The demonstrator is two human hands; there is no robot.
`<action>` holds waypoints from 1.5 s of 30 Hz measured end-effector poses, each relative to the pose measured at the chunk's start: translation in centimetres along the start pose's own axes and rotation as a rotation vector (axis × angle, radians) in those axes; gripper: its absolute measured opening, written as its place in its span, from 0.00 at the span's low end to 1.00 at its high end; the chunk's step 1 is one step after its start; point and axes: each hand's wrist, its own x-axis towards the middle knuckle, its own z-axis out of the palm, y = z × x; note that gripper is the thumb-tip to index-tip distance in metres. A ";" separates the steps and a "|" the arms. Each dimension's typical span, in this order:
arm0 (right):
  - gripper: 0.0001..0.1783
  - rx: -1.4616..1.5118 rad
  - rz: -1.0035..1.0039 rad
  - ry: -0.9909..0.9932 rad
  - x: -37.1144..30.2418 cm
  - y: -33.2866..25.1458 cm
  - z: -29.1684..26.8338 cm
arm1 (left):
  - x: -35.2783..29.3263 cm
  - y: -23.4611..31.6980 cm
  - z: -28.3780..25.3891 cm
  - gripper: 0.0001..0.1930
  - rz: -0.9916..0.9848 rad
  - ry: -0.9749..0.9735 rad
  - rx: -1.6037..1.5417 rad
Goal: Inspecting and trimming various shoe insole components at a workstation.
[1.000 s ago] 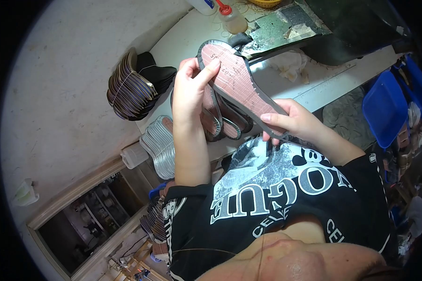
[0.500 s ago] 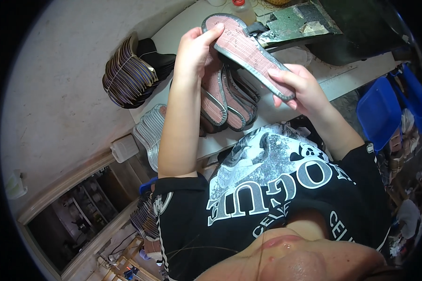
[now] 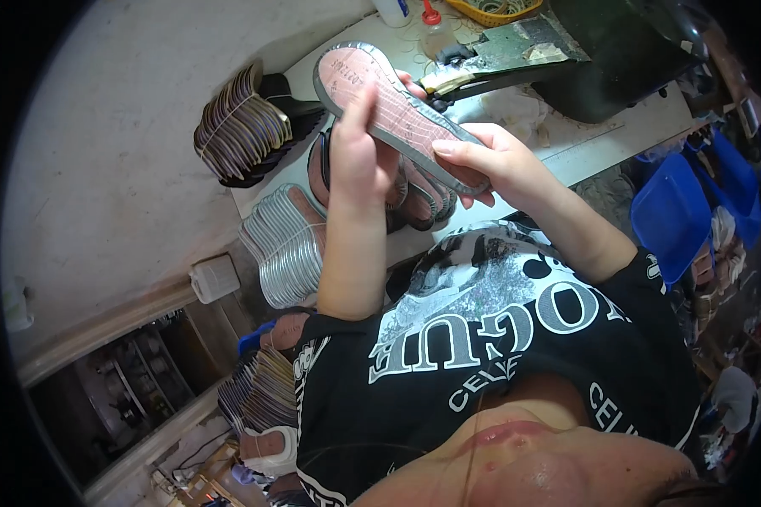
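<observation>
A shoe insole (image 3: 404, 117) with a pink, marked face and a grey-bound edge is held aslant above the table, pink face up. My left hand (image 3: 365, 152) grips its edge near the middle, thumb on the pink face and fingertips showing at the far edge. My right hand (image 3: 486, 160) pinches the lower right end, thumb on top and fingers beneath. Under the held piece lies a pile of similar pink insoles (image 3: 427, 203), partly hidden by my left forearm. Left of that forearm rests a tied bundle of silver-edged pieces (image 3: 287, 249).
A dark machine with a worn green plate (image 3: 524, 51) stands beyond my hands. Near it are a red-capped bottle (image 3: 435, 35) and a yellow basket (image 3: 482, 13). A tied dark bundle (image 3: 241, 131) sits by the wall. Blue plastic seats or tubs (image 3: 672, 215) stand at right.
The insole has moved left and a little nearer. My left hand has shifted from its far end toward its middle; my right hand has moved left with the other end.
</observation>
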 end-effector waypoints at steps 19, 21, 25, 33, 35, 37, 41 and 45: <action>0.10 -1.377 -0.365 -0.112 -9.3 -9.2 0.3 | -7.6 -1.9 1.7 0.17 0.212 -0.107 -0.245; 0.10 -1.410 -0.394 -0.107 -8.3 -9.9 0.2 | -7.6 -2.1 1.7 0.15 0.241 -0.124 -0.250; 0.08 -1.396 -0.469 -0.126 -6.9 -9.4 0.7 | -8.2 -3.0 2.1 0.15 0.404 -0.057 -0.037; 0.09 -1.508 -0.928 -0.078 -4.8 -4.8 0.8 | -8.4 -4.9 1.8 0.13 0.455 0.021 0.145; 0.11 -1.685 -1.027 -0.063 -4.7 -4.5 0.9 | -8.7 -5.2 1.7 0.12 0.431 0.009 0.116; 0.12 -1.752 -1.030 -0.062 -4.5 -4.0 1.0 | -9.2 -5.3 1.9 0.17 0.426 0.026 0.158; 0.07 -1.917 -0.962 -0.109 -4.1 -4.3 2.3 | -9.7 -5.5 1.7 0.23 0.448 0.058 0.265; 0.06 -1.982 -0.843 -0.107 -3.8 -5.0 3.6 | -9.5 -6.0 1.0 0.27 0.545 0.070 0.443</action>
